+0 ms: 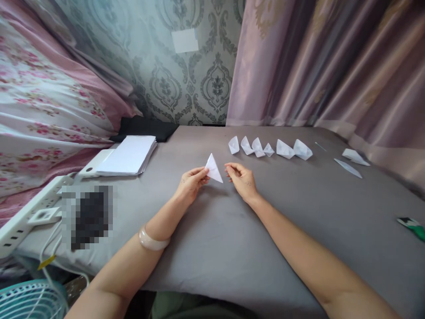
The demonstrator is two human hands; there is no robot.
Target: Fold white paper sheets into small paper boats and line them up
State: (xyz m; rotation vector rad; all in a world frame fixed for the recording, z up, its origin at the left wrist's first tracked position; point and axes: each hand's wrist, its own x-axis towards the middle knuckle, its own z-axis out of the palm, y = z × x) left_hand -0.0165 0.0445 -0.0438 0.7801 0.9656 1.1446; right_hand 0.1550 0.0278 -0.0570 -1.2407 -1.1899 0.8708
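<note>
A small folded white paper triangle (215,169) is pinched between the thumb and fingers of my left hand (191,182), its point upward, a little above the table. Close on its right is my right hand (243,180), with loosely curled fingers and nothing visible in them. A narrow gap separates those fingertips from the paper. Beyond my right hand stands a row of folded white paper pieces, among them a tiny one (268,150) and a larger one (303,150) at the right end.
A stack of white paper (128,155) lies at the left, beside a white power strip (33,212) with cables. Paper scraps (348,168) and a green-handled tool (413,227) lie on the right. A fan (31,301) stands below the table's left edge. Curtains (282,66) hang behind.
</note>
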